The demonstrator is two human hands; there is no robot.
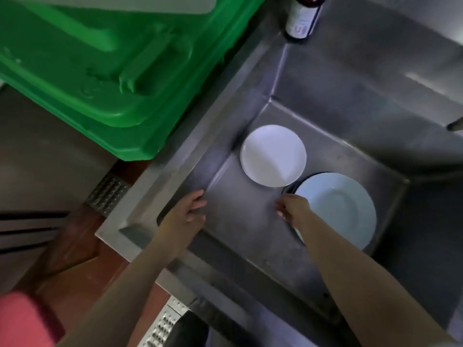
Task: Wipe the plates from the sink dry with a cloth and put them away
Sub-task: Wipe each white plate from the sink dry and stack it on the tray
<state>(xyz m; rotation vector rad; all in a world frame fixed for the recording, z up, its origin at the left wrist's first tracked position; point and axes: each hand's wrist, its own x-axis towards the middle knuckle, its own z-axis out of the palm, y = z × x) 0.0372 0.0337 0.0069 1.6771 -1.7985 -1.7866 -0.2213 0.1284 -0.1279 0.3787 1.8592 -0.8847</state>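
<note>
Two plates lie in the deep steel sink (240, 221). A small white plate (273, 155) leans at the sink's far left corner. A larger pale plate (343, 206) lies to its right on the sink floor, over a dark drain. My right hand (292, 207) reaches down to the large plate's left rim, with its fingers curled at the edge. My left hand (186, 212) rests on the sink's left inner wall with relaxed fingers and holds nothing. No cloth is in view.
A big green plastic bin (112, 71) stands left of the sink, close to its rim. A dark bottle with a white label (302, 18) stands on the steel ledge behind the sink. Metal floor grates (107, 194) lie below left. Something pink (22, 319) shows at the bottom left.
</note>
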